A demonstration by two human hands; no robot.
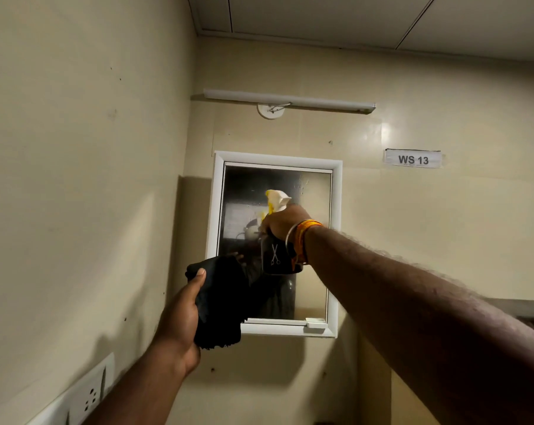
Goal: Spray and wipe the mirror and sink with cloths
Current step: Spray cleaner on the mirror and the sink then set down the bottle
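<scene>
We aim bottle [279, 237] at mirror [313, 240], right hand [282, 223] gripping it; droplets at 1 o'clock. Left hand [180, 317] clutches cloth [221, 302]. Wiping, sink remain.

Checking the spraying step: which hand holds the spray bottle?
The right hand, raised at the mirror, grips the bottle; the left hand holds a black cloth.

At frame centre, a dark spray bottle [276, 256] bears a pale scissors mark under a white-and-yellow nozzle; the cloth [221, 302] at lower centre looks black; the mirror [308, 191] frame is white.
</scene>
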